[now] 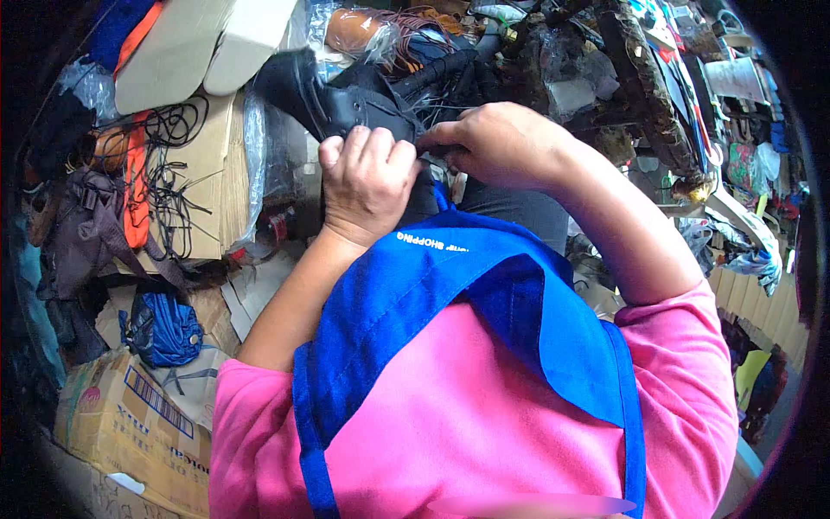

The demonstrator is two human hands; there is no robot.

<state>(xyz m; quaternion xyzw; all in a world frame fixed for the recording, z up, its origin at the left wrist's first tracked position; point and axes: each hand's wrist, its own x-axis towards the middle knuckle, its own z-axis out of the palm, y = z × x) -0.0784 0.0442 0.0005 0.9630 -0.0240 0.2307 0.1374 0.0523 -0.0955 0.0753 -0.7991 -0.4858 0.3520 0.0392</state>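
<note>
A black leather shoe with lace holes lies across my lap, its far part pointing up and to the left. My left hand is closed over the shoe's near edge, fingers curled and knuckles up. Just to its right, my right hand bends in against the shoe, thumb and forefinger drawn together. Whatever is between those fingertips is too small or hidden to make out. Faint thin lines, perhaps thread, show near the right fingers. A blue apron covers my lap below both hands.
Cardboard sheets with black laces and an orange strap are on the left. A cardboard box and a small blue bag sit lower left. A worn, cluttered bench stands at right.
</note>
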